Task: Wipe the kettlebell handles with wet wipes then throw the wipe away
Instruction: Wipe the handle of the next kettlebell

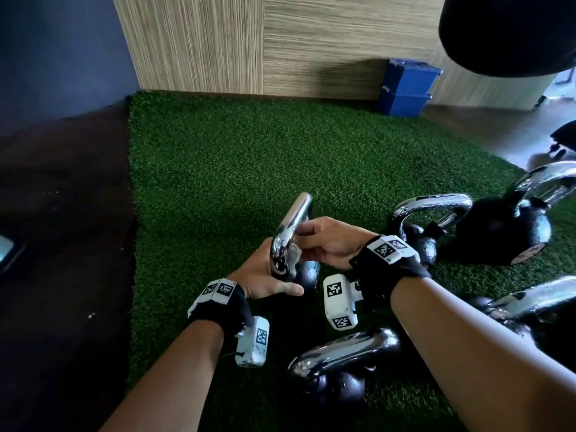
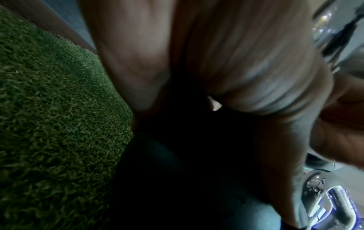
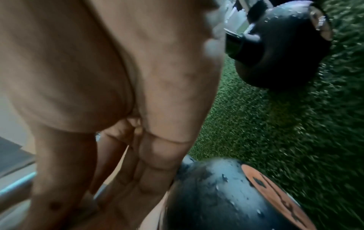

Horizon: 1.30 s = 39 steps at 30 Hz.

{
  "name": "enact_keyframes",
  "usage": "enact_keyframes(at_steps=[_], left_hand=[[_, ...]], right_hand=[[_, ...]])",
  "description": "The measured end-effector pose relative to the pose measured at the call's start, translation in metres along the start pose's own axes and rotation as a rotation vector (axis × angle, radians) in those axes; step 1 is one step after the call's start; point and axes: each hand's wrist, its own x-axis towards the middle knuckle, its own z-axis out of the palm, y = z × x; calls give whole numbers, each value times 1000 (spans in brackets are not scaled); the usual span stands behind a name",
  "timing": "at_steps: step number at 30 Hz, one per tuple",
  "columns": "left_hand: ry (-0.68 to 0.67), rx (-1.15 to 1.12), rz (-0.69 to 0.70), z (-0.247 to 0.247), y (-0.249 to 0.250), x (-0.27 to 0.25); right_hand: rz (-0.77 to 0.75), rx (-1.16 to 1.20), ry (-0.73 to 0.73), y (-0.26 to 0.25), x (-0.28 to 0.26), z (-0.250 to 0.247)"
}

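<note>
A small kettlebell with a chrome handle [image 1: 293,226] and a black ball [image 1: 308,272] stands on the green turf [image 1: 249,157] in the middle of the head view. My left hand [image 1: 271,275] grips it low, where handle meets ball, with the thumb lying out to the right. From the right side, my right hand [image 1: 311,241] pinches a crumpled white wipe [image 1: 294,253] against the lower part of the handle. The left wrist view shows my palm over the dark ball [image 2: 177,171]. In the right wrist view my fingers lie beside the ball [image 3: 226,194], which bears an orange label.
Several more chrome-handled kettlebells lie around: one close below [image 1: 343,360], one to the right [image 1: 433,213], a big black one [image 1: 505,235] and one at the right edge [image 1: 530,304]. Blue bins [image 1: 405,88] stand by the wood wall. Dark floor [image 1: 62,244] borders the turf on the left.
</note>
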Motion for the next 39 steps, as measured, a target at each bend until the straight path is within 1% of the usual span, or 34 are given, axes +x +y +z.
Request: enact_keyframes(at_steps=[2, 6, 10, 12, 15, 18, 21, 23, 26, 29, 32, 36, 39], left_hand=[[30, 18, 30, 2, 1, -2], [15, 61, 37, 1, -3, -2], [49, 82, 23, 2, -5, -3], [39, 93, 54, 2, -4, -3], [21, 103, 55, 3, 1, -4], [43, 60, 86, 5, 2, -6], [75, 62, 69, 5, 2, -7], [73, 87, 77, 5, 1, -7], [86, 92, 45, 6, 0, -7], [110, 78, 32, 7, -2, -8], [108, 79, 38, 7, -2, -9], [93, 48, 46, 8, -3, -9], [90, 35, 42, 8, -4, -9]], right_hand=[[-11, 59, 21, 4, -2, 0], [0, 46, 2, 7, -3, -1], [-53, 183, 62, 7, 0, -3], [-69, 235, 74, 11, 2, -3], [-61, 231, 69, 14, 5, -3], [-88, 253, 153, 15, 9, -5], [-138, 326, 249, 18, 10, -9], [-153, 346, 259, 20, 9, -9], [-180, 333, 289, 17, 8, -5], [-254, 358, 425, 15, 15, -1], [-319, 335, 519, 18, 19, 0], [-382, 143, 563, 19, 16, -5], [-412, 23, 697, 18, 20, -9]])
